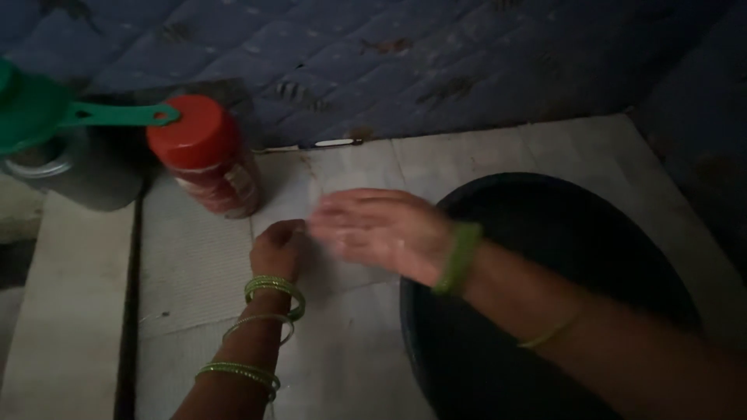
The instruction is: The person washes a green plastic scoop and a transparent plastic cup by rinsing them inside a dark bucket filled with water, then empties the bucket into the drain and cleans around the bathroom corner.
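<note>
Dim head view, both hands over a pale tiled floor (350,350). Left hand (278,247) is curled into a loose fist, knuckles down near the floor, nothing visible inside it; green bangles (272,289) ring that wrist and forearm. Right hand (379,228) is blurred, palm down, fingers stretched out flat and released, holding nothing, fingertips just beside the left fist; a green bangle sits on its wrist too. Right forearm crosses over a dark round basin (560,233) at lower right. A red-lidded jar (208,155) stands on the floor, near and up-left of the left hand. Green strainer (47,113) rests on a metal pot (78,175) far left. Blue quilted cloth (428,62) behind.
</note>
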